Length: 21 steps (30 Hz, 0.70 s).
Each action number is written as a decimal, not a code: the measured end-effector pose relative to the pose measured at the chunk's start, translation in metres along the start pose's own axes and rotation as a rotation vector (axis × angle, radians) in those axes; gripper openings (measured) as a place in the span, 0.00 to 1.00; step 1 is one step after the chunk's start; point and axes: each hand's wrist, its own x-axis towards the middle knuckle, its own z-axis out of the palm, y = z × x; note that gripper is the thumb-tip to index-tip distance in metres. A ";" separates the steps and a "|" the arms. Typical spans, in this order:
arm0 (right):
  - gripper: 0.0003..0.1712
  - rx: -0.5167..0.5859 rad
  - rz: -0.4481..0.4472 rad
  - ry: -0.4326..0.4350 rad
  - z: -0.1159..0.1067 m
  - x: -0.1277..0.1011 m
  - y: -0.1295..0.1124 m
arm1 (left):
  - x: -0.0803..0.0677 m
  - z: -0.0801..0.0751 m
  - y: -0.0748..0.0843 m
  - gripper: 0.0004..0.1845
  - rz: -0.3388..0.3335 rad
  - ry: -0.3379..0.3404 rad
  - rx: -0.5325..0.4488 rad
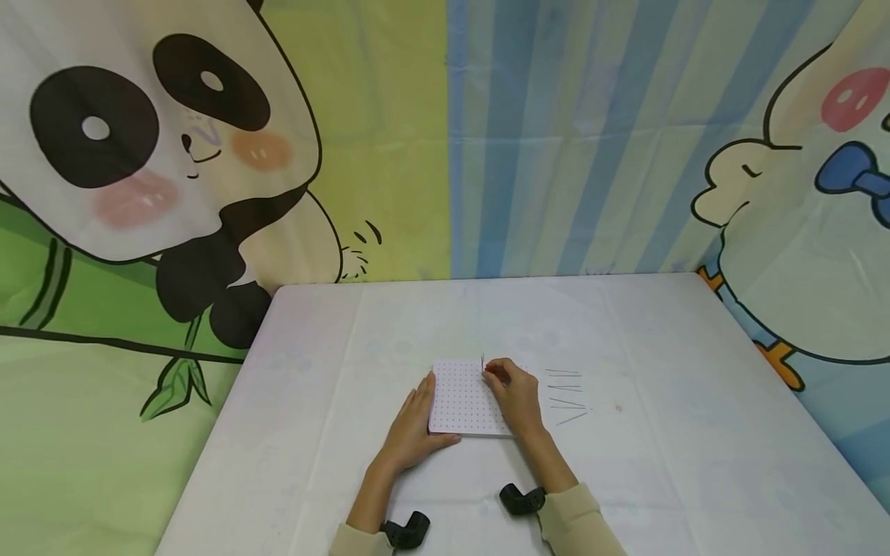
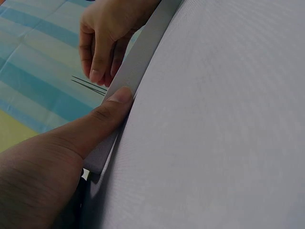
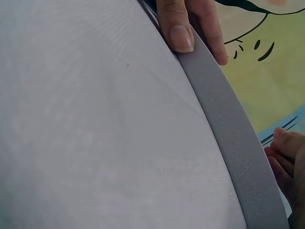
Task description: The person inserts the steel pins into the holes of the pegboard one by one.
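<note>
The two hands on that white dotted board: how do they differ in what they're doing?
The left hand lies flat with straight fingers along the dotted board's left edge, steadying it; the right hand is curled over the far right corner, fingertips pinching a thin needle upright. The spare needles lie beside the right hand, away from the left. Both touch the board.

The foam board [image 1: 462, 398] lay flat on the table [image 1: 334, 432], near its front edge and about midway across. The left hand [image 1: 415, 427] rested against the board's left edge with its thumb along the front edge, while the right hand [image 1: 517, 392] sat over the board's right side, fingertips at the far right corner where 1 pin [image 1: 483, 361] stood. To the right of the board, just beyond the right hand, about 5 loose pins [image 1: 566, 394] lay on the table in a column.
</note>
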 end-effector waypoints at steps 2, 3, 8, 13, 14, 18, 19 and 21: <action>0.09 0.019 0.010 -0.001 -0.002 -0.002 0.000 | 0.000 0.000 0.000 0.62 -0.004 -0.001 0.002; 0.09 0.028 0.009 -0.002 -0.004 -0.003 0.000 | 0.000 0.001 0.000 0.62 -0.005 -0.001 0.003; 0.09 0.115 0.006 -0.011 -0.018 -0.011 0.001 | 0.001 0.001 0.000 0.62 -0.009 0.000 0.015; 0.05 0.187 0.045 -0.013 -0.046 -0.020 0.007 | 0.000 0.001 0.000 0.62 -0.004 0.004 0.023; 0.05 0.183 0.048 -0.015 -0.053 -0.022 0.009 | 0.000 0.001 0.001 0.62 0.000 0.008 0.022; 0.06 0.135 0.001 -0.035 -0.083 -0.027 0.019 | 0.000 0.001 0.001 0.61 0.010 0.019 0.016; 0.07 0.118 -0.015 -0.040 -0.090 -0.029 0.024 | 0.000 0.001 0.001 0.61 0.010 0.018 0.014; 0.09 0.095 -0.038 -0.038 -0.103 -0.032 0.032 | 0.000 0.000 0.001 0.61 0.005 0.015 0.010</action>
